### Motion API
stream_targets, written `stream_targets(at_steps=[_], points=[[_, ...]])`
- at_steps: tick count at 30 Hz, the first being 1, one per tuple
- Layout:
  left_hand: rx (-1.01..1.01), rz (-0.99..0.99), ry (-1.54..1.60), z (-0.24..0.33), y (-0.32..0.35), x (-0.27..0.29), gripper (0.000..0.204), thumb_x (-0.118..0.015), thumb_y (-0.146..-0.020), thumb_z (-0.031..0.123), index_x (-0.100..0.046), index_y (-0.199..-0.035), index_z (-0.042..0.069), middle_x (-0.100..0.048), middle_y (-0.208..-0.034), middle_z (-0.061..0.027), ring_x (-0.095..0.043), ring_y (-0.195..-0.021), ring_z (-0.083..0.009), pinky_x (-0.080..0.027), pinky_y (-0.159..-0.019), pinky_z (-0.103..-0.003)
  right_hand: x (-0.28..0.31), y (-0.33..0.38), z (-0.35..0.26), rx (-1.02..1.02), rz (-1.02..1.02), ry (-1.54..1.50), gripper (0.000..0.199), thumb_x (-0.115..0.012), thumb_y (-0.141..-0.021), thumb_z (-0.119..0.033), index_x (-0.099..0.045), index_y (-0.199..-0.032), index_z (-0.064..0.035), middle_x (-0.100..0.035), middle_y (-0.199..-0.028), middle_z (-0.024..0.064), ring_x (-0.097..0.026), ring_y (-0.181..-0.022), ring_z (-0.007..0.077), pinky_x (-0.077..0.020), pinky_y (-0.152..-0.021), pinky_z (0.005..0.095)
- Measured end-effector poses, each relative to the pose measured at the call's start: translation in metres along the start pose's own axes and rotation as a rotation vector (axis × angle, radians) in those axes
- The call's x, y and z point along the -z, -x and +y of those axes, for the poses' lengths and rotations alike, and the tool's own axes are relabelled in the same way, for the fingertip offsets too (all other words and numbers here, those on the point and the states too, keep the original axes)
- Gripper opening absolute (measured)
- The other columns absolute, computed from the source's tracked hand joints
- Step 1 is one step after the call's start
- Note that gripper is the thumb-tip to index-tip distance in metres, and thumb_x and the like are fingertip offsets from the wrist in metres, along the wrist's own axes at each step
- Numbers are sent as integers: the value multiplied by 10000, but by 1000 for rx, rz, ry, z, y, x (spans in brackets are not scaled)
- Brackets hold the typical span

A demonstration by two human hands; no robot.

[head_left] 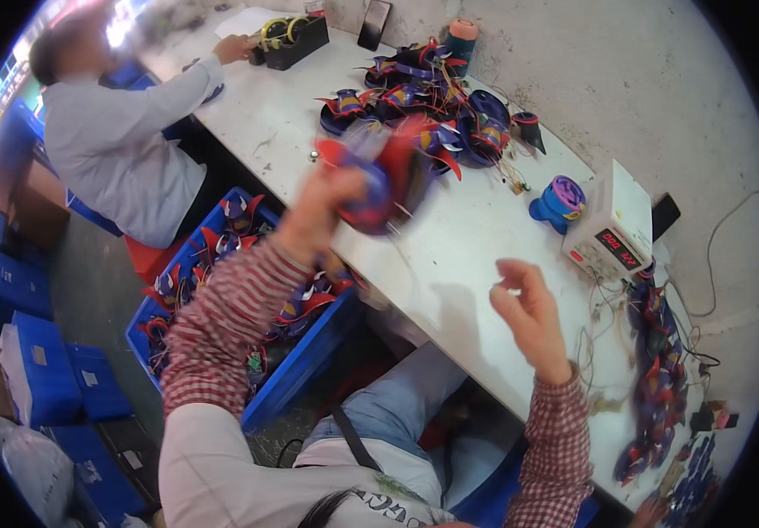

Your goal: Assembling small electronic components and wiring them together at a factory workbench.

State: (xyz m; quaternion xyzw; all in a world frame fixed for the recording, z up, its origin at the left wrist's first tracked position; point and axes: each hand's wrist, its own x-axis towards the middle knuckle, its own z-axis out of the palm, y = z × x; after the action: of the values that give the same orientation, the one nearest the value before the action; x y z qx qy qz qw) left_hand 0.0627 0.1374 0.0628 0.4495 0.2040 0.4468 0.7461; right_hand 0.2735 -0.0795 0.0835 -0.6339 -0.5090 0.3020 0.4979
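One white table (450, 255) spans the room; my left hand (322, 207) clamps a toy (379, 180), my right hand (529, 317) hangs loosely open, a blue crate (309, 356) near left.

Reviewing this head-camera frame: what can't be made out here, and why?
- Red and blue toy part in the left hand: motion blur smears its shape and the grip on it.
- Right hand: fingers curled; whether they pinch anything is too small to tell.
- Blue crate: partly hidden by the left sleeve.
- Far end of the white table: blurred near the picture's rim.
- Power supply: its controls are too small to make out.
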Motion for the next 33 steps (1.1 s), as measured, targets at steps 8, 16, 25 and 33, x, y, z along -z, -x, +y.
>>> stream_targets(at_steps=[8,16,25,33], points=[[-424,606,-689,56,-157,255,362,-797,-714,174,-642,-990,-2,-651,-938,-78,-618,-741,-172,-505,-743,-252,-22,39,51,-126,3,281,265,-658,-797,-107,-582,-1036,-24,-524,-937,77,-508,-758,168,-447,-662,255],[-56,2,-630,-9,-187,67,358,-695,-798,202,-594,-1077,0,-629,-982,-82,-593,-787,-167,-480,-746,-246,-18,92,56,7,196,348,265,-678,-806,-109,-582,-1043,-39,-518,-1018,93,-504,-864,229,-439,-750,279],[-70,-13,-993,5,-147,120,368,-563,-906,237,-532,-1187,3,-600,-1038,-86,-561,-847,-161,-449,-751,-238,147,221,39,-357,1160,213,247,-578,-863,-84,-546,-1090,8,-573,-968,84,-530,-769,136,-459,-668,228],[-134,-660,-966,-74,-37,-136,300,-553,-869,34,-529,-1168,21,-568,-1025,-61,-510,-830,-126,-430,-746,-231,234,278,99,-473,1317,-365,366,-614,-880,-150,-510,-1174,43,-593,-965,115,-579,-766,149,-492,-653,238]])
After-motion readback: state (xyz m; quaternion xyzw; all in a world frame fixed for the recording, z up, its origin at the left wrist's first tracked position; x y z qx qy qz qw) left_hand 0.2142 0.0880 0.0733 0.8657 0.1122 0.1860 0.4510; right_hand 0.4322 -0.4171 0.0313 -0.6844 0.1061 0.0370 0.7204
